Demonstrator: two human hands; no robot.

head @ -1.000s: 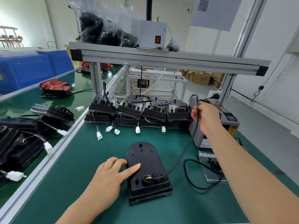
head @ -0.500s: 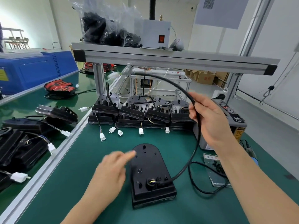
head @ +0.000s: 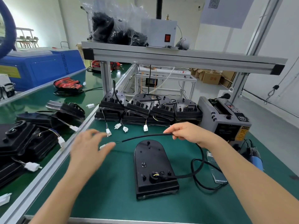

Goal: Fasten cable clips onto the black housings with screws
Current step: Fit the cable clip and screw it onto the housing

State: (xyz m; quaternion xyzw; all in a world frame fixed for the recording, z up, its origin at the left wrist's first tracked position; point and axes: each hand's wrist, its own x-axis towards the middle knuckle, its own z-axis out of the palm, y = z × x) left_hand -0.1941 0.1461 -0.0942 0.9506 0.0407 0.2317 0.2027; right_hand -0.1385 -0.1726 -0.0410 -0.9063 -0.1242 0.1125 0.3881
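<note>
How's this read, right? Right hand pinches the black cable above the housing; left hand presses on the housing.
One error. In the head view the left hand is off the housing, open, out to its left by the white connector. The right hand does pinch the black cable above it.

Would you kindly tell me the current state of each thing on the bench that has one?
black housing, lying flat on the mat, cable attached.
cable, partly held above the mat.
right hand, pinching the cable.
left hand, open, blurred, at the white connector.
white connector, off the mat at the cable's end.
stacked housings, in a row at the back, untouched.
</note>
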